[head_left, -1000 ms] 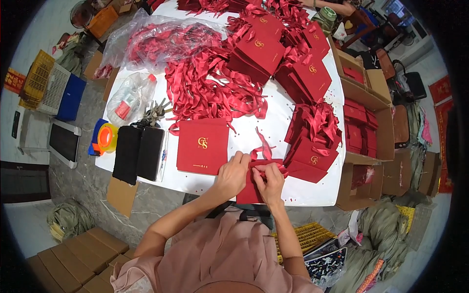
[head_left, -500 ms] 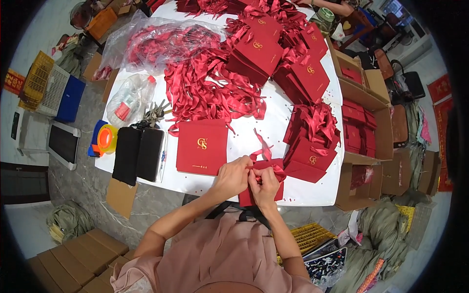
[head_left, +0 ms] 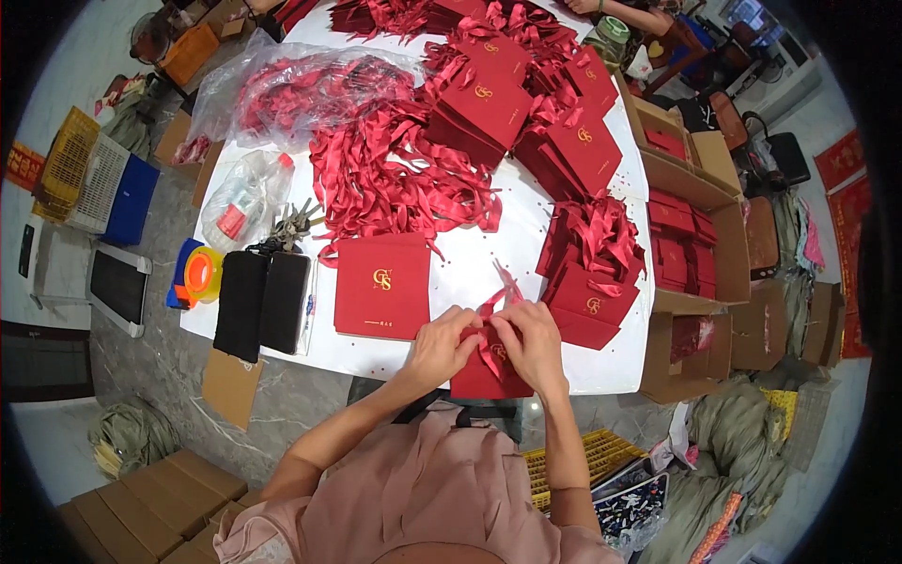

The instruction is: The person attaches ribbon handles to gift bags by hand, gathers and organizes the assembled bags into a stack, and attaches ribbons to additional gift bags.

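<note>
Head view: left hand [head_left: 445, 343] and right hand [head_left: 531, 346], both pinched closed on ribbon [head_left: 489, 359] over the bag [head_left: 489, 386], five o'clock; uneven pulling could skew it!

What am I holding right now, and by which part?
A red ribbon, pinched by the left grip and right grip near the top of a red pouch; the exact spot is hidden.
</note>
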A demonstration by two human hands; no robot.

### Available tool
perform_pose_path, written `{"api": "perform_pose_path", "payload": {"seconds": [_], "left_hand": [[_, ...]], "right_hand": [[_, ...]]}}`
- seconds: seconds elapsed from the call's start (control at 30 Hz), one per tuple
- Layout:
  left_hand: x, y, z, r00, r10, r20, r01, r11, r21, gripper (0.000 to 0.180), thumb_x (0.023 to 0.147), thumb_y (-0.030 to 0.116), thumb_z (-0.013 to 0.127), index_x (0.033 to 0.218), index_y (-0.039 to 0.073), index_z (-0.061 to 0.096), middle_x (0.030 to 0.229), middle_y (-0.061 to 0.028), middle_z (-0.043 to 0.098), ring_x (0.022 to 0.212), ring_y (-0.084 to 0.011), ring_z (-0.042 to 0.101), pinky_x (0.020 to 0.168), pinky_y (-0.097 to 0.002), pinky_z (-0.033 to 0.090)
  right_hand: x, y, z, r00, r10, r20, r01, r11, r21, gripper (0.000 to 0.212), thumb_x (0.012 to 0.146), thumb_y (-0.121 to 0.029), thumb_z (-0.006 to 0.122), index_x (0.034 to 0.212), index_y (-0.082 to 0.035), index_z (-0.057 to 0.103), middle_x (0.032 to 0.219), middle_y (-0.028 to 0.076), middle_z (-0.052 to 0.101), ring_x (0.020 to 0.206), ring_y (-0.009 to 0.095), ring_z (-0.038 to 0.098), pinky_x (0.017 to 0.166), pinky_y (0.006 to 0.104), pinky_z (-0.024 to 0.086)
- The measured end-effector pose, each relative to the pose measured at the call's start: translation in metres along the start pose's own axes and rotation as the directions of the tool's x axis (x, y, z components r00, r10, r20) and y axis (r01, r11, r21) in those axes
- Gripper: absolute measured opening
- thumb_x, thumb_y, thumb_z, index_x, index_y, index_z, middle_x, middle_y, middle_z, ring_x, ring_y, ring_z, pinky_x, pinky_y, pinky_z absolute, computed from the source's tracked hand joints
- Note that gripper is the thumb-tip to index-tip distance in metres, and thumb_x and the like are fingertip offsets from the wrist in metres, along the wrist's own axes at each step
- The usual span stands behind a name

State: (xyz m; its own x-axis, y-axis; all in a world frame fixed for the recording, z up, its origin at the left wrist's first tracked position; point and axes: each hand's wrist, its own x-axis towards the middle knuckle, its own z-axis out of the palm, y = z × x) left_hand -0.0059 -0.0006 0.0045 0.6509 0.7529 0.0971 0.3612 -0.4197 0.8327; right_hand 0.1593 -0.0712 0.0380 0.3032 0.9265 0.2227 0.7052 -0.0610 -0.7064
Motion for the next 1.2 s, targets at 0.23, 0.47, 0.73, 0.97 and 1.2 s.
{"api": "perform_pose_path", "payload": {"seconds": [0.23, 0.47, 0.73, 0.97, 1.2], "left_hand": [[-0.011, -0.005, 0.001, 0.991, 0.134, -0.006, -0.134, 0.99, -0.045, 0.011, 0.088, 0.009, 0.067, 0.097, 0.004, 0.064, 0.09, -0.013, 0.061, 0.081, -0.0355, 0.063, 0.069, -0.0426, 0.051], [-0.007, -0.002, 0.0, 0.978, 0.209, -0.02, -0.21, 0.978, -0.014, 0.011, 0.087, 0.007, 0.066, 0.096, 0.003, 0.064, 0.09, -0.013, 0.061, 0.083, -0.0338, 0.062, 0.074, -0.0418, 0.051], [-0.009, -0.004, 0.001, 0.988, 0.155, -0.026, -0.156, 0.987, -0.027, 0.009, 0.083, 0.003, 0.07, 0.09, 0.002, 0.065, 0.087, -0.0137, 0.062, 0.075, -0.0338, 0.063, 0.065, -0.0402, 0.05], [0.001, -0.011, 0.004, 0.991, 0.085, -0.101, -0.089, 0.995, -0.045, 0.011, 0.087, 0.008, 0.071, 0.093, 0.002, 0.065, 0.091, -0.0131, 0.061, 0.063, -0.0219, 0.059, 0.059, -0.032, 0.048], [0.016, -0.009, 0.006, 0.999, -0.044, -0.001, 0.044, 0.992, 0.114, 0.022, 0.09, 0.015, 0.068, 0.103, 0.0, 0.057, 0.099, -0.0197, 0.06, 0.085, -0.039, 0.065, 0.071, -0.0468, 0.053]], "right_hand": [[0.022, 0.024, -0.004, 0.854, 0.054, 0.518, -0.111, 0.991, 0.078, 0.02, 0.089, -0.02, 0.069, 0.093, -0.002, 0.074, 0.082, 0.014, 0.071, 0.071, 0.026, 0.068, 0.067, 0.0346, 0.051], [0.019, 0.043, 0.018, 0.852, 0.092, 0.515, -0.327, 0.862, 0.387, 0.014, 0.083, -0.012, 0.069, 0.084, 0.001, 0.072, 0.068, 0.005, 0.066, 0.063, 0.009, 0.059, 0.06, 0.0279, 0.048], [0.025, 0.053, 0.042, 0.809, 0.357, 0.467, -0.583, 0.587, 0.561, 0.017, 0.086, -0.014, 0.07, 0.08, 0.001, 0.071, 0.066, -0.002, 0.064, 0.062, 0.005, 0.055, 0.057, 0.0241, 0.045], [0.035, 0.047, 0.016, 0.948, 0.315, 0.045, -0.312, 0.893, 0.324, 0.018, 0.089, -0.015, 0.069, 0.091, 0.003, 0.071, 0.076, 0.01, 0.069, 0.067, 0.017, 0.065, 0.063, 0.0312, 0.049], [0.023, 0.039, -0.002, 0.957, 0.285, 0.048, -0.276, 0.952, -0.134, 0.019, 0.085, -0.021, 0.071, 0.085, -0.002, 0.072, 0.074, 0.017, 0.068, 0.068, 0.034, 0.068, 0.063, 0.0405, 0.052]]}}
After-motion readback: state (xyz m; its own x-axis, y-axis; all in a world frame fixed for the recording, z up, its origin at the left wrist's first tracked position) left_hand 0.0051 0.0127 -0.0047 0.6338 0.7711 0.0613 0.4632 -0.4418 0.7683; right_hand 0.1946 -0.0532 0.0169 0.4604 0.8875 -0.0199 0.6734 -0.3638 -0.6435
